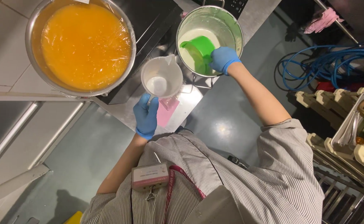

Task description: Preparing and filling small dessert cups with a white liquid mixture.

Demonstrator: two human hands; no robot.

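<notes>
Steel pot [236,31]: landmark, round, two handles, white liquid inside, walls smeared white.
Green scoop [198,52]: translucent plastic, tilted inside the pot, over the liquid; right hand [223,59], blue-gloved, clamped on its handle.
Measuring jug [162,77]: clear plastic, spouted, a little white liquid at bottom, just left of the pot; left hand [146,116], blue-gloved, closed round its handle.
Large bowl [34,25]: far left of the pot, orange liquid under film.

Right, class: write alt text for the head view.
A person's gloved right hand dips a green scoop into a pot of white liquid, while the left hand holds a clear measuring jug beside a covered bowl of orange liquid.
</notes>
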